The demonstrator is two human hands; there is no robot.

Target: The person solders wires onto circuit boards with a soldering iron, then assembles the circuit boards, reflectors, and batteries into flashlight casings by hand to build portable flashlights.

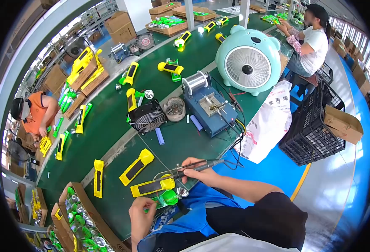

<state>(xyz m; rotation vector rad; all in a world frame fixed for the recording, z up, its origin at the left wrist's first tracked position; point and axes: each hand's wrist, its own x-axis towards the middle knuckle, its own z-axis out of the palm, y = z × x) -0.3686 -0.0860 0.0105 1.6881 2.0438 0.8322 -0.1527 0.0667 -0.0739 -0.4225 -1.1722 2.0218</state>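
My right hand (196, 171) is closed around a soldering iron (202, 166) with a dark handle, its tip end pointing left over a yellow flashlight casing (152, 186) with a dark panel. Just below that casing lies a green flashlight housing (167, 198), with a round silver reflector (182, 192) at its right end. My left hand (142, 215) pinches the left end of the green housing; its fingertips hide the exact grip. Two more yellow casings, one tilted (136, 167) and one upright (98, 178), lie to the left on the green table.
Beyond my hands stand a blue soldering unit (212, 107) with a solder spool (195, 82), a black fan (148, 116), a pot (174, 108) and a bear-shaped fan (248, 61). A box of green parts (84, 218) sits lower left; black crates (313, 130) stand right. Two people work farther off.
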